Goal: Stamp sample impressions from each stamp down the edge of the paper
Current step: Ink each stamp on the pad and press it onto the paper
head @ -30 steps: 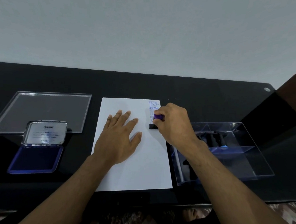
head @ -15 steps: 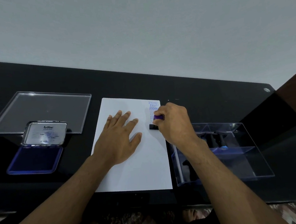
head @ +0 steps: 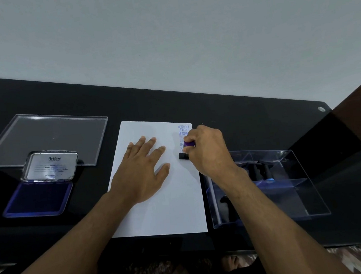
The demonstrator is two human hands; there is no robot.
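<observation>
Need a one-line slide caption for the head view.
Right hand presses stamp onto paper; left hand steadies it.

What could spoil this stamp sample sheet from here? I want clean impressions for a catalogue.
Overlap: the earlier blue impressions already crowd together, and the stamp in the right hand sits just below them, so the next mark may run into them.

Smearing: the right hand lies close to those prints and might drag ink.

Shifting: only the flat left hand pins the paper.
</observation>
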